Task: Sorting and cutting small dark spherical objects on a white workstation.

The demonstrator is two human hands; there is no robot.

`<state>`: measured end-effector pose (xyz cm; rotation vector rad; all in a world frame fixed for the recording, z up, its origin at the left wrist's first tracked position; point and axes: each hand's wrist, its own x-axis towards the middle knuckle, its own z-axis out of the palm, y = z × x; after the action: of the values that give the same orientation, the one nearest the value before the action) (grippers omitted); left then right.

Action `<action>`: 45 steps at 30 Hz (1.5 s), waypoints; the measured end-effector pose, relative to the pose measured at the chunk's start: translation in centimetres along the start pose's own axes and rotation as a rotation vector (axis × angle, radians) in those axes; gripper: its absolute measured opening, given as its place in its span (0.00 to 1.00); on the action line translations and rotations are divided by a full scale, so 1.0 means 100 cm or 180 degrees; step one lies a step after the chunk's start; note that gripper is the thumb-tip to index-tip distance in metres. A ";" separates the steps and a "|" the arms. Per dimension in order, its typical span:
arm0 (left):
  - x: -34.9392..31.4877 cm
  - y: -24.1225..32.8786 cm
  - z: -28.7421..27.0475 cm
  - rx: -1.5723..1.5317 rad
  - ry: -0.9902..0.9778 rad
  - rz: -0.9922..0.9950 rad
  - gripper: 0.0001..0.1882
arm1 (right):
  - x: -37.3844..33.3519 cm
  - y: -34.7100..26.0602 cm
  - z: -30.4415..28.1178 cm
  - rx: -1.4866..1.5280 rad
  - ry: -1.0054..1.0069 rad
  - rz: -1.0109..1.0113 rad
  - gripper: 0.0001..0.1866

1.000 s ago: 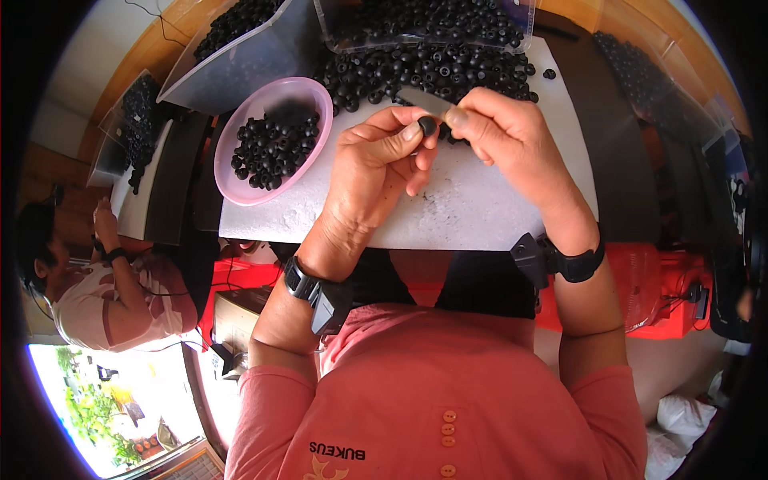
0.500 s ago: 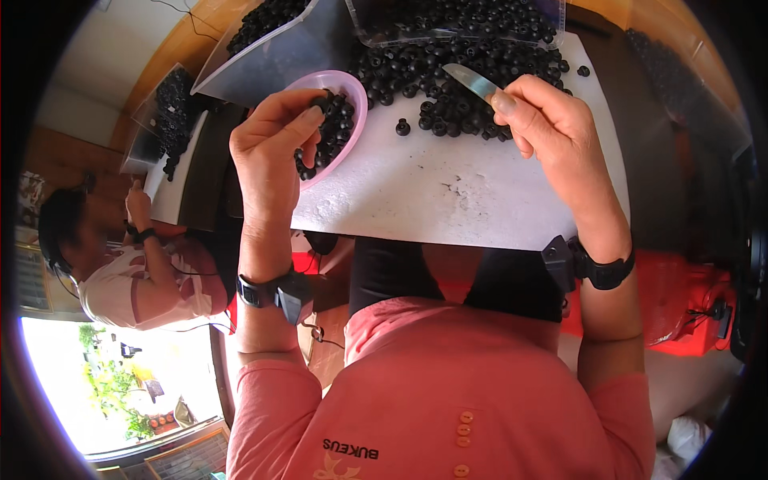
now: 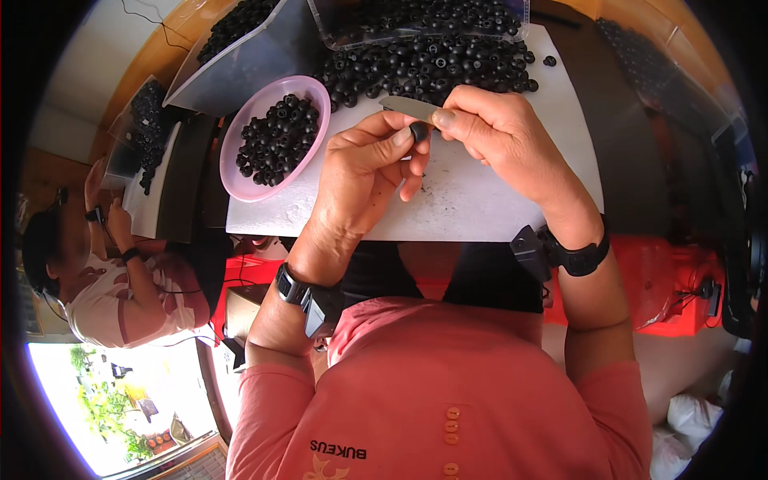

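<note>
Between thumb and fingers, my left hand (image 3: 364,164) pinches a small round black part (image 3: 418,132), hollow-looking like the others on the table. Just beside it my right hand (image 3: 504,136) grips a short knife (image 3: 408,108), its blade pointing left over the part. Whether the blade touches the part I cannot tell. A pink oval bowl (image 3: 314,144) holds many similar black parts (image 3: 276,140), left of my hands. Beyond my hands lies a loose heap of black parts (image 3: 432,64) on the white tabletop (image 3: 552,104).
A clear plastic bin (image 3: 240,68) stands tipped at the back left. Another clear bin (image 3: 520,24) spills parts at the back. Red crates (image 3: 680,280) are low on the right. At far left, a co-worker (image 3: 144,296) sits at another table with similar parts.
My left hand has moved right from over the bowl to meet the knife, carrying a black part. My right hand has come slightly left and down. The whole view has shifted somewhat.
</note>
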<state>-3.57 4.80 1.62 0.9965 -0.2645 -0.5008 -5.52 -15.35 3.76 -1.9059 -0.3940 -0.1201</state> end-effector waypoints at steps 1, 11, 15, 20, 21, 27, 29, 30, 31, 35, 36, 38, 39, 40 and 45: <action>0.001 0.000 -0.001 -0.0091 -0.0029 -0.0001 0.08 | 0.001 0.001 0.000 0.0000 0.0011 -0.0009 0.14; 0.003 -0.009 -0.008 -0.0129 0.0032 -0.0029 0.06 | 0.004 0.003 0.007 -0.0057 -0.0083 0.0123 0.15; 0.003 -0.009 -0.008 -0.0104 0.0076 -0.0039 0.05 | 0.005 0.004 0.007 -0.0059 -0.0135 0.0144 0.16; 0.003 -0.011 -0.010 -0.0122 0.0131 -0.0063 0.07 | 0.005 0.003 0.008 -0.0156 -0.0119 0.0079 0.15; 0.003 -0.012 -0.012 -0.0116 0.0132 -0.0078 0.08 | 0.005 0.002 0.008 -0.0177 -0.0179 0.0115 0.15; -0.002 0.001 -0.009 0.0028 0.0245 0.0171 0.11 | 0.001 -0.002 0.006 -0.0228 -0.0371 0.0082 0.14; -0.012 0.016 -0.011 0.0478 0.0671 0.0518 0.10 | 0.001 0.001 0.005 -0.0110 -0.0114 -0.0038 0.15; -0.013 0.028 -0.021 0.0924 0.0675 0.0772 0.09 | 0.001 0.008 0.004 0.0075 0.0086 -0.0113 0.16; -0.015 0.040 -0.028 0.1279 0.0826 0.1026 0.09 | 0.001 0.008 0.003 0.0151 0.0202 -0.0086 0.16; -0.023 0.083 -0.074 0.2917 0.1367 0.1316 0.13 | -0.002 0.001 0.002 0.0232 0.0380 -0.0058 0.16; -0.022 0.082 -0.078 0.3864 0.1406 0.1691 0.13 | -0.002 0.002 0.002 0.0211 0.0376 -0.0071 0.16; -0.020 0.081 -0.078 0.5744 0.1421 0.2444 0.15 | -0.003 0.003 0.001 0.0195 0.0424 -0.0114 0.16; -0.021 0.077 -0.073 0.5740 0.1279 0.2582 0.16 | -0.003 0.003 0.001 0.0200 0.0474 -0.0145 0.16; -0.019 0.069 -0.068 0.5637 0.1106 0.2578 0.16 | -0.003 0.004 0.000 0.0207 0.0524 -0.0176 0.16; 0.002 0.035 -0.034 0.6305 0.0203 0.2591 0.12 | -0.002 0.005 -0.005 0.0170 0.0462 -0.0042 0.17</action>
<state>-0.92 8.77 2.83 2.5748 -1.1438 0.8284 -5.52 -16.02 3.43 -1.8294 -0.3084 -0.2528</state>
